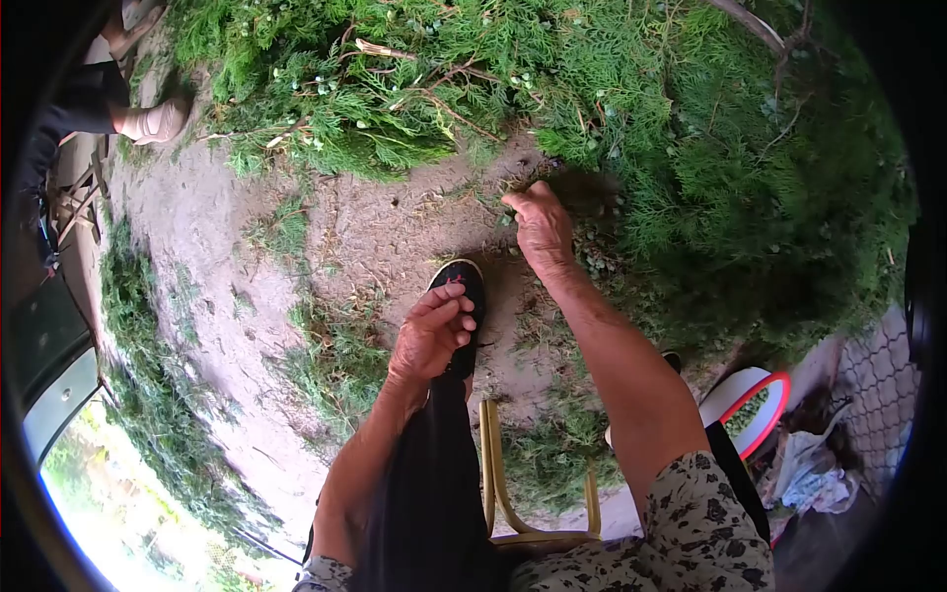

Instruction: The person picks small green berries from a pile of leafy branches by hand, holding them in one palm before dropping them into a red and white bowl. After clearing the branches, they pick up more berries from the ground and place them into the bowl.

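Note:
Over the dark shoe hovers my left hand, palm turned partly up and fingers curled in; whatever lies inside is hidden. Farther forward, my right hand is closed in a pinch low above the soil, beside the edge of a pile of cut evergreen branches. What its fingertips grip is too small to make out. Small pale green cones dot the branches, and loose sprigs lie on the bare ground around both hands.
At the lower right stands a white container with a red rim, holding small green cones. A crumpled plastic bag and wire mesh are beside it. Yellow stool legs show beneath me. Another person's foot is at upper left.

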Demonstrator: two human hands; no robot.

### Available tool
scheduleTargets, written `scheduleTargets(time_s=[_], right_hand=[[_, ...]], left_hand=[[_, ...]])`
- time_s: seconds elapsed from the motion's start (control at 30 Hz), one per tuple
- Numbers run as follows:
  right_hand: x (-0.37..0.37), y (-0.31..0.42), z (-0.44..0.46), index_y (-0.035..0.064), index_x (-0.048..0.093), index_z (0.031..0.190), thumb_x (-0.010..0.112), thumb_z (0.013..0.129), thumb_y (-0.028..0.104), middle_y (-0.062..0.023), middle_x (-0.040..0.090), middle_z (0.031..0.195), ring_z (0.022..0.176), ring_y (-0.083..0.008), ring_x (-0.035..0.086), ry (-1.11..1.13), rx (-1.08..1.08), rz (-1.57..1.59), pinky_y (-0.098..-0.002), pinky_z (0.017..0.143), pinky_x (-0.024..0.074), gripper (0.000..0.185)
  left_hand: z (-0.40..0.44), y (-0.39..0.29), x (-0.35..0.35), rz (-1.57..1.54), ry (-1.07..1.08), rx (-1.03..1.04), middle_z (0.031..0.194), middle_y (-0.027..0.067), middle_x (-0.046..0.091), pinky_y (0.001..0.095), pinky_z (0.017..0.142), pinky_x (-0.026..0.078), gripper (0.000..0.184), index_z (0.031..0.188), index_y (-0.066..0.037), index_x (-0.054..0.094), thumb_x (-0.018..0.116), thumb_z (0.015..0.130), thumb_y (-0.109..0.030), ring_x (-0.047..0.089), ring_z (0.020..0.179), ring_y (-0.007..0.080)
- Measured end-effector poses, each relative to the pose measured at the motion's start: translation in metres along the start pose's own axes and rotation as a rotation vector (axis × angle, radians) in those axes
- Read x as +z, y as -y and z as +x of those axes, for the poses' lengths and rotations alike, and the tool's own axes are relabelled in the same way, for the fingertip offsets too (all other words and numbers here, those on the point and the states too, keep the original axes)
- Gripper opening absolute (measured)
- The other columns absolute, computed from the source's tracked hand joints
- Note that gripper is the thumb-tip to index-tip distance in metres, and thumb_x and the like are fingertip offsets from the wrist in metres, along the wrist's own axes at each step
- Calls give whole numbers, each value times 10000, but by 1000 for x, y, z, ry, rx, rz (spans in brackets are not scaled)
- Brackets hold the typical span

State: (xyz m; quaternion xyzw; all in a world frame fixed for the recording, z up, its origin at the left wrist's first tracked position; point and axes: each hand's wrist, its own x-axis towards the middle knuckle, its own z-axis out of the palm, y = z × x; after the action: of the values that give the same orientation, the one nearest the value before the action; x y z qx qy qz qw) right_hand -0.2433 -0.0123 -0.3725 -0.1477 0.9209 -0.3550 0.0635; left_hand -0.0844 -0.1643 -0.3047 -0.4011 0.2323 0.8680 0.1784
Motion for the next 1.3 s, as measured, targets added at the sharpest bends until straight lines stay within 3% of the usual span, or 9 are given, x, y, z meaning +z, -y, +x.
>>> scheduleTargets(time_s=[0.07, 0.17, 0.23, 0.33, 0.57, 0.63, 0.8, 1.13, 1.3], right_hand=[[0, 2, 0, 106, 680, 886, 600, 714, -44, -103, 568, 797, 791, -305, 578, 64, 31, -64, -390, 683, 476, 242], [-9, 16, -7, 93, 672, 887, 625, 728, -34, -100, 567, 801, 769, -299, 574, -108, 19, 44, -394, 677, 472, 209], [-19, 38, -23, 64, 653, 888, 665, 729, -24, -101, 575, 813, 761, -276, 579, -61, -59, 280, -376, 678, 475, 181], [-23, 76, -60, 71, 622, 1034, 681, 709, -57, -86, 587, 842, 789, -240, 585, 23, 156, 629, -330, 697, 479, 355], [-22, 98, -83, 63, 570, 1171, 592, 747, -129, -52, 590, 918, 812, -163, 583, 16, 128, 626, -284, 733, 492, 467], [-29, 97, -83, 43, 552, 1198, 562, 808, -102, -38, 599, 960, 836, -119, 576, 100, 445, 1017, -261, 757, 485, 416], [-35, 86, -70, 53, 615, 1136, 588, 882, 82, -47, 611, 928, 864, -149, 587, 230, 263, 807, -265, 796, 464, 257], [-26, 74, -85, 65, 682, 1018, 657, 785, 29, -68, 625, 813, 756, -184, 596, 354, 321, 722, -297, 696, 476, 237], [-23, 75, -85, 41, 670, 886, 661, 755, -9, -75, 631, 785, 694, -201, 598, 210, 61, 469, -316, 652, 476, 140]], left_hand=[[1, -1, 0, -22, -21, 15, 893, 42, 591, 265, 652, 463, 160, 1077, -64, 560, 530, 925, -102, 571, 744, 152], [6, -1, -4, 18, -36, 46, 927, 47, 610, 280, 691, 480, 193, 1111, -57, 569, 529, 931, -116, 586, 783, 154], [6, -3, 3, 61, -53, 48, 942, 50, 621, 290, 715, 485, 212, 1125, -53, 575, 537, 934, -136, 592, 814, 155], [9, -6, 18, 58, -46, 67, 946, 55, 643, 281, 727, 496, 238, 1114, -33, 600, 574, 924, -175, 608, 833, 150], [1, -2, 16, 56, -34, 153, 971, 72, 663, 318, 787, 531, 216, 1090, -14, 625, 603, 903, -120, 640, 865, 161], [-1, -3, 16, 132, -92, 180, 944, 77, 667, 292, 733, 542, 235, 1106, -4, 615, 613, 894, -104, 649, 821, 159], [-2, -1, 20, 243, -129, 196, 897, 57, 653, 254, 695, 528, 246, 1098, 22, 603, 614, 888, -106, 636, 772, 131], [-4, 3, 7, 265, -112, 160, 847, 62, 644, 264, 629, 502, 295, 1116, 44, 581, 542, 918, -172, 606, 703, 123], [-9, -2, 12, 492, -122, 160, 782, 54, 630, 255, 606, 492, 229, 1006, 14, 629, 553, 908, -179, 589, 658, 113]])
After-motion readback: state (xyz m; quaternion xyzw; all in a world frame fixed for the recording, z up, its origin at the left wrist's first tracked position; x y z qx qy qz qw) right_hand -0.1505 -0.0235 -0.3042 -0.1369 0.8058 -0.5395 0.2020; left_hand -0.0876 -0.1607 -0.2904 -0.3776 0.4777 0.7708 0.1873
